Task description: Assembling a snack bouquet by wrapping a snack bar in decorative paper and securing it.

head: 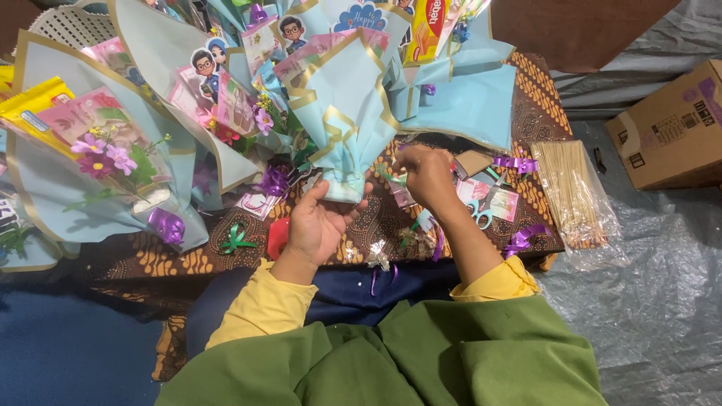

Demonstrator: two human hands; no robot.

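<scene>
Grey plastic sheet (662, 301) covers the floor at right; over it a low surface draped in brown batik cloth (376, 218). Upper left of the cloth is crowded with finished bouquets (98, 165) in pale blue wrap edged with gold, holding paper flowers, cartoon picture cards and snack packets; a white woven basket (68, 26) shows behind them, contents hidden. A brown cardboard box (669, 128) sits at the far right, flaps shut, so what is inside cannot be told. Nearer, a clear plastic bag of bamboo skewers (575, 192) lies lengthwise, pointing away from the person. The bouquet in hand (346, 113) stands roughly upright, fanning open at the top, its long axis running away from the body and its pinched neck down toward the hands. Left hand (320, 222) is directly below that neck, palm up, fingers half curled, cupping and touching the gathered bottom of the wrap. Right hand (425, 177) sits just to the right of the neck, apart from the wrap, fingers bunched closed on something small and greenish; what exactly cannot be told. The left hand is the nearer to the wrap. Small items: teal-handled scissors (479, 213) just right of the right wrist, purple ribbon curls (519, 239), a green ribbon bow (237, 239).
</scene>
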